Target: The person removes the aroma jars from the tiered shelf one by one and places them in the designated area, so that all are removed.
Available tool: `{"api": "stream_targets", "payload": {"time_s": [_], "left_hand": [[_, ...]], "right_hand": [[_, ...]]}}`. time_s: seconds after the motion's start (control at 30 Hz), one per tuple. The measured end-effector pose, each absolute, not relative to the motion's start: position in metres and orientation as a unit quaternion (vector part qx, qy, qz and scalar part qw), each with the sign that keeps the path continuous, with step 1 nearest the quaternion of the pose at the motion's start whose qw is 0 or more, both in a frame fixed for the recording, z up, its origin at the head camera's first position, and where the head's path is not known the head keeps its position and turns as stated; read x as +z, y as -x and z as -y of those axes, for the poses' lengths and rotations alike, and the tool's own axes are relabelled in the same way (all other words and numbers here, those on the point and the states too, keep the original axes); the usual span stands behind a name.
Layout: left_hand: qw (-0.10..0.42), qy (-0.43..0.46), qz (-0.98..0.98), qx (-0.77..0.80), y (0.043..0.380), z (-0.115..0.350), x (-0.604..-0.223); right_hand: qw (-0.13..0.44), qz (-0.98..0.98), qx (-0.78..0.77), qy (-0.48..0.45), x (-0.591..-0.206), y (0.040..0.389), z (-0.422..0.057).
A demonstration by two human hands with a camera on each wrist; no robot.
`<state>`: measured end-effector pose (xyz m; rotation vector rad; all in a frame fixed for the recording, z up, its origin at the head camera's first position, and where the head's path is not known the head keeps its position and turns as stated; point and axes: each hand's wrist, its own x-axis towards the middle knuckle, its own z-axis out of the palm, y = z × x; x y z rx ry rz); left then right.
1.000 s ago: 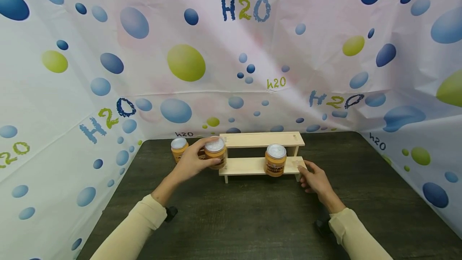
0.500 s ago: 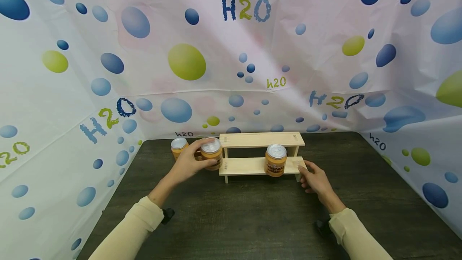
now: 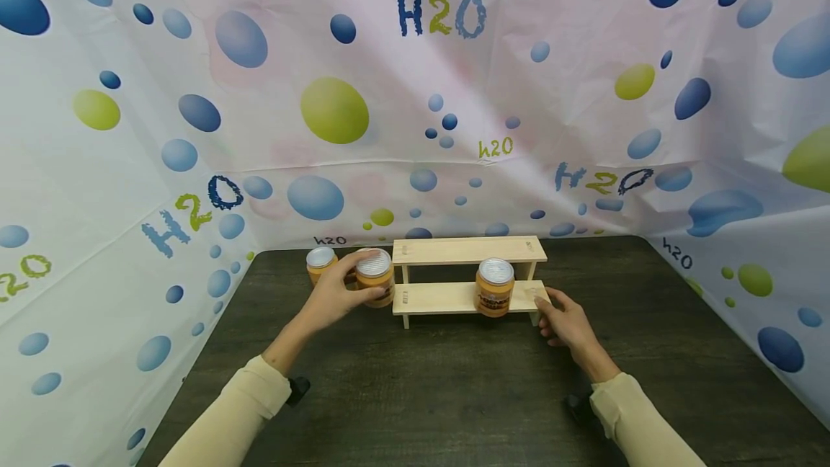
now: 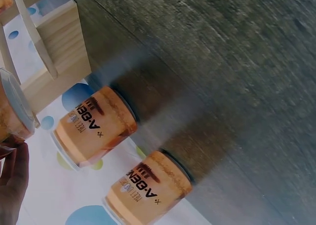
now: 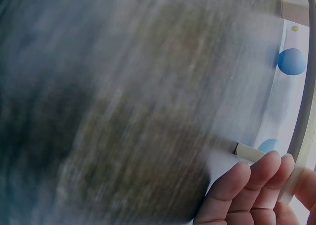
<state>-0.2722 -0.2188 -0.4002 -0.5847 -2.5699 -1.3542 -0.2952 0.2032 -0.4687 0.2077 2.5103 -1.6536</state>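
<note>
My left hand (image 3: 336, 292) grips an orange jar (image 3: 376, 281) with a silver ridged lid, thumb and fingers around its sides. This jar is upright, just left of a two-tier wooden shelf (image 3: 441, 298). At the shelf's right end, my right hand (image 3: 570, 326) pinches the lower board (image 5: 300, 141) between thumb and fingers. A matching jar (image 3: 496, 290) stands on that lower board, right of its middle. Two more such jars, a nearer one (image 4: 96, 126) and another (image 4: 150, 190), stand on the table past my left hand, which partly hides them in the head view.
The dark wood table (image 3: 441, 395) reaches back to a white curtain (image 3: 415, 92) printed with blue and green spots, which also runs along both sides. The shelf's upper board (image 3: 470, 251) is close to the curtain.
The jar in my left hand has moved left and slightly down, away from the shelf's left end. My right hand and the jar on the lower board have stayed in place.
</note>
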Motion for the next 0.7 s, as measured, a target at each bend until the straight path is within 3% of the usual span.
{"api": "stream_targets", "payload": {"time_s": [0.7], "left_hand": [[0.083,0.179,0.863,-0.466,0.273,0.225,-0.414]], "right_hand": [[0.068,-0.83,-0.548,-0.075,-0.47,0.298,-0.204]]}}
